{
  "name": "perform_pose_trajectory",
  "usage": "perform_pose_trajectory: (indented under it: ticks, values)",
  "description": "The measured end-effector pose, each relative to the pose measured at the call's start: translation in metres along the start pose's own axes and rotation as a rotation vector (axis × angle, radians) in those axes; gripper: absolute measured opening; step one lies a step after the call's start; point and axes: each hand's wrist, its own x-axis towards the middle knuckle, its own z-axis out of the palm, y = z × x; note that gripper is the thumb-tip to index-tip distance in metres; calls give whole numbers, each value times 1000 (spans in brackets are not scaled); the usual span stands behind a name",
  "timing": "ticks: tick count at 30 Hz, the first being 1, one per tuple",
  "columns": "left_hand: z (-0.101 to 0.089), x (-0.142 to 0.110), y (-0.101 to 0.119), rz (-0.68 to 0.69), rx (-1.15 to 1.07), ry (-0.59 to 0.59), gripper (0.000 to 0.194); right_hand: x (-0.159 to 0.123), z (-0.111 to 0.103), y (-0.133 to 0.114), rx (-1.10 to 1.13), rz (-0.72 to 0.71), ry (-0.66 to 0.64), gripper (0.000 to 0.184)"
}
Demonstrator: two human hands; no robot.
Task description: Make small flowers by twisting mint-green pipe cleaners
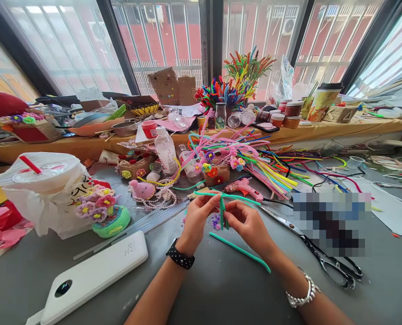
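Note:
Both my hands meet over the grey table, pinching teal green pipe cleaners (223,208) that cross each other between them. My left hand (198,220), with a black dotted watch band at the wrist, has its fingers closed on the crossed stems. My right hand (249,224), with a silver bracelet at the wrist, pinches the same bundle from the right. Another teal pipe cleaner (240,252) lies on the table under my right hand. A small purple fuzzy piece (215,221) sits just below the bundle.
Black scissors (326,258) lie to the right, a pink glue gun (244,188) behind my hands. A heap of coloured pipe cleaners (255,160) spreads beyond. A white power bank (95,273), a bagged drink cup (45,180) and small flower crafts (106,210) are on the left.

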Motion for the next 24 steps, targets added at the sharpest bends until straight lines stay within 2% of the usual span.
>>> perform_pose_trajectory:
  ticks: [5, 13, 19, 24]
  values:
    - [0, 0, 1, 1, 130, -82, 17, 1, 0, -1, 10, 13, 31, 17]
    - [-3, 2, 4, 126, 243, -93, 12, 0, 3, -1, -53, -11, 85, 15]
    - [-1, 0, 9, 84, 207, -110, 13, -2, 2, -2, -96, -30, 136, 15]
    - [1, -3, 9, -43, 76, -165, 19, -3, 4, -2, -148, -78, 174, 12]
